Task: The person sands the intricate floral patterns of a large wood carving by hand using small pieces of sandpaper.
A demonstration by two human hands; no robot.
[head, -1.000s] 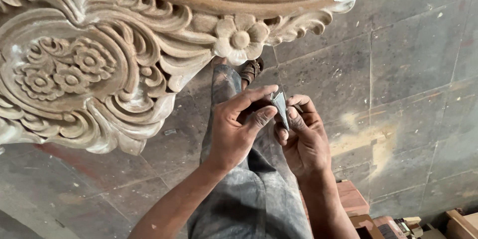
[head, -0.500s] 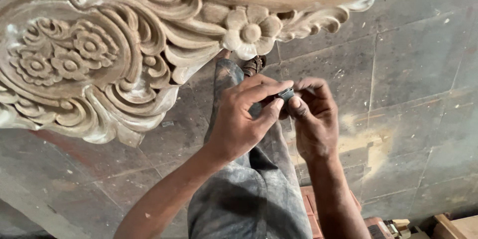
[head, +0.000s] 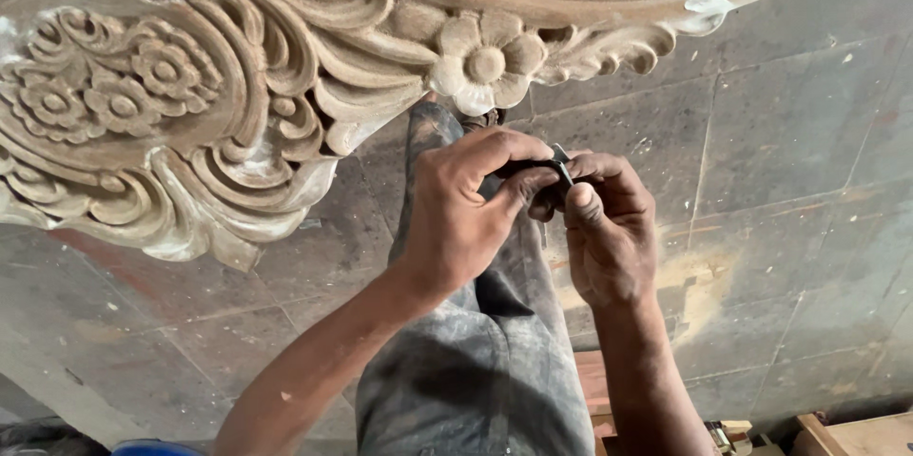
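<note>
I am pinching a small dark object (head: 544, 171) between both my hands, just below the carved wooden piece (head: 219, 104) that is filling the top of the view. My left hand (head: 466, 213) is curling around it from the left, thumb and fingers closing on its dark body, so most of it is hidden under my fingers. My right hand (head: 609, 228) is meeting it from the right, thumb pressing up against the thin grey edge that is poking out between the two hands. That sliver is all I am seeing clearly; I cannot tell what the object is or how long it is.

The carving is running off the top and left edges, so its full shape is cut off. A carved flower (head: 485, 64) is sitting just above my knuckles, apart from them. My trouser leg (head: 475, 361), grey and dusty, is stretching down beneath my hands over the stone floor (head: 780, 133). In the bottom right corner some wooden blocks (head: 846, 432) are showing only partly, cut by the frame, and small bits beside them are too tiny to make out.
</note>
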